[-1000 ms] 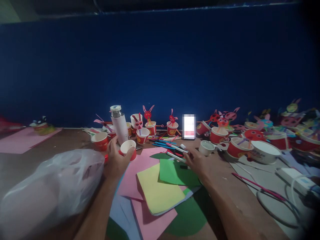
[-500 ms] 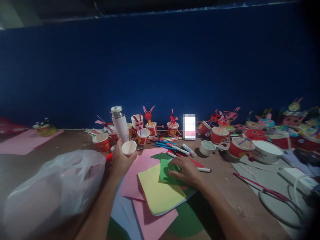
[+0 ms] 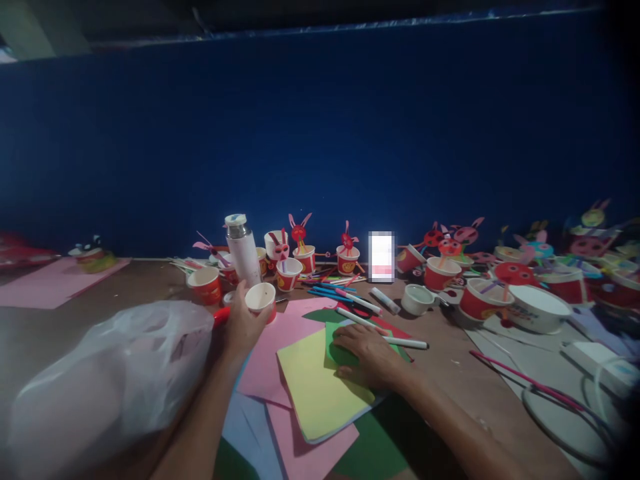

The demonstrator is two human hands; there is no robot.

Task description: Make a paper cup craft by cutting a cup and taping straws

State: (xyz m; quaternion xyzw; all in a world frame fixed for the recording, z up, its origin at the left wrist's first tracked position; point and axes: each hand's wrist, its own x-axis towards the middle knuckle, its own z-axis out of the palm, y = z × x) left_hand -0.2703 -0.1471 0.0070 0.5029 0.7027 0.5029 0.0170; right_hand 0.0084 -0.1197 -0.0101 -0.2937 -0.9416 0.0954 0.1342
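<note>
My left hand [image 3: 245, 323] is wrapped round a small red-and-white paper cup [image 3: 261, 299], tilted so that its inside shows. My right hand [image 3: 369, 355] lies over a green sheet of paper [image 3: 336, 348], fingers stretched out and pressing on it, with part of the sheet hidden beneath. Under these, a yellow sheet [image 3: 320, 393] rests on pink paper [image 3: 260, 373]. Just beyond my right fingers, a white marker [image 3: 410, 343] and another white pen [image 3: 353, 319] lie on the papers.
A white flask [image 3: 243, 253] stands behind my left hand. A plastic bag [image 3: 125, 367] lies at left. Several paper cups with rabbit cut-outs [image 3: 300, 257] line the back. A mug [image 3: 417, 300], a white bowl [image 3: 537, 308] and cables [image 3: 530, 380] are on the right.
My right hand has come slightly nearer to me and lies flatter over the green paper. The pens beside it have shifted. My left hand still holds the paper cup.
</note>
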